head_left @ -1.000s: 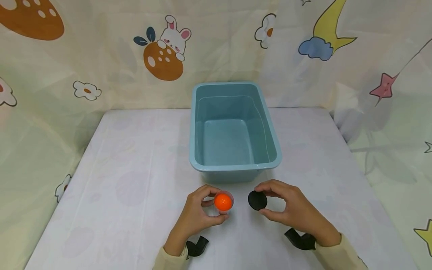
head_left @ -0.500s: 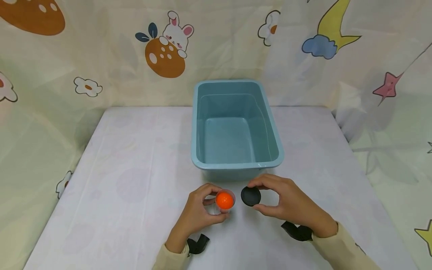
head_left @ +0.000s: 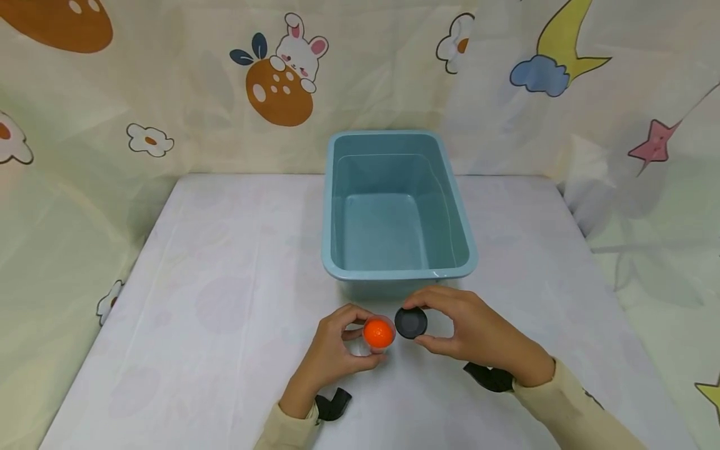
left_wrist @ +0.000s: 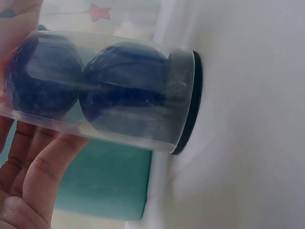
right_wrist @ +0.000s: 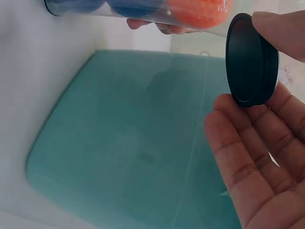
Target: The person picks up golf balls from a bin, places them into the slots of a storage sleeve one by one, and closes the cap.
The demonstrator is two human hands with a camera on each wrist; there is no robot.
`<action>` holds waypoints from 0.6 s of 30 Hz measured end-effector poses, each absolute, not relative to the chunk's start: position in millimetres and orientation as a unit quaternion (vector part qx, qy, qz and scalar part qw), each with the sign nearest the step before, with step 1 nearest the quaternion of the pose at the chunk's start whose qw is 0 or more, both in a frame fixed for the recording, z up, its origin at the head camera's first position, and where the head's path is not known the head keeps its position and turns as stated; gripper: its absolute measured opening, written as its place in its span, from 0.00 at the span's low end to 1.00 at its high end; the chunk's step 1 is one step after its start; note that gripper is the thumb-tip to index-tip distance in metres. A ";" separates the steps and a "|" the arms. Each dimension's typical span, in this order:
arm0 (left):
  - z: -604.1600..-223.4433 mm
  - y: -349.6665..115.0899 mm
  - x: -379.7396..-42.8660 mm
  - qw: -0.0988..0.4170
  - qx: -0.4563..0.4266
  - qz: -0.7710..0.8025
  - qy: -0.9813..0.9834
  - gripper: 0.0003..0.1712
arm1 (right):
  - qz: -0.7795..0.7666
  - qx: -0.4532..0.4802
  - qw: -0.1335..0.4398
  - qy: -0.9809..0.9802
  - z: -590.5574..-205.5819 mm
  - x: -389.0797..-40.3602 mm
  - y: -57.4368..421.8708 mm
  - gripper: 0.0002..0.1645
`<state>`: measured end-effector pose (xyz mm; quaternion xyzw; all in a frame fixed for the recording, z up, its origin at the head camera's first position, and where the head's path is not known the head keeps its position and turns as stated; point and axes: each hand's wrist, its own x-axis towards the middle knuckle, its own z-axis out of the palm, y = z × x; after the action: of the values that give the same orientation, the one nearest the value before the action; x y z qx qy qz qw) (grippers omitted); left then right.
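Observation:
My left hand [head_left: 330,353] grips a clear plastic ball tube [left_wrist: 178,90], its mouth facing up toward the head camera. An orange ball [head_left: 379,334] sits at that end. Two dark blue balls [left_wrist: 124,88] show lower down through the wall in the left wrist view, and a black cap [left_wrist: 190,107] closes the bottom. Between thumb and fingertips, my right hand [head_left: 471,328] pinches a round black lid [right_wrist: 245,59] by its edge. The lid is just right of the tube's mouth, with a narrow gap between them in the head view.
Behind the hands, a light blue plastic basin [head_left: 399,275] stands on the white-covered table [head_left: 236,300], with nothing inside. A printed cloth [head_left: 382,69] hangs along the back and sides. Black straps [head_left: 334,404] show at both wrists.
My right hand has brought the black lid leftward and slightly up, closer to the tube's mouth. The left hand keeps its grip on the tube, almost still; the view has shifted slightly.

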<state>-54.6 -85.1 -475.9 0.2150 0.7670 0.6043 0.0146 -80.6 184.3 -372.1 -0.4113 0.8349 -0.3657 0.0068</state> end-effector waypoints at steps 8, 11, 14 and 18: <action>-476.2 -86.9 -53.7 0.019 0.210 0.609 0.764 0.26 | -0.359 -0.435 0.002 0.826 -370.2 -83.2 179.1 0.31; -478.2 -87.3 -54.3 0.023 0.211 0.612 0.762 0.25 | -0.358 -0.437 0.001 0.825 -368.3 -83.9 176.4 0.32; -479.4 -87.8 -55.2 0.025 0.213 0.616 0.758 0.25 | -0.361 -0.433 0.010 0.826 -366.0 -84.4 172.6 0.32; -480.1 -88.4 -55.6 0.033 0.215 0.620 0.754 0.24 | -0.370 -0.424 0.033 0.826 -363.2 -85.2 165.9 0.32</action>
<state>-55.6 -88.4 -480.1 0.2149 0.7536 0.6203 0.0325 -85.2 165.9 -363.2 -0.4241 0.8261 -0.3696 0.0326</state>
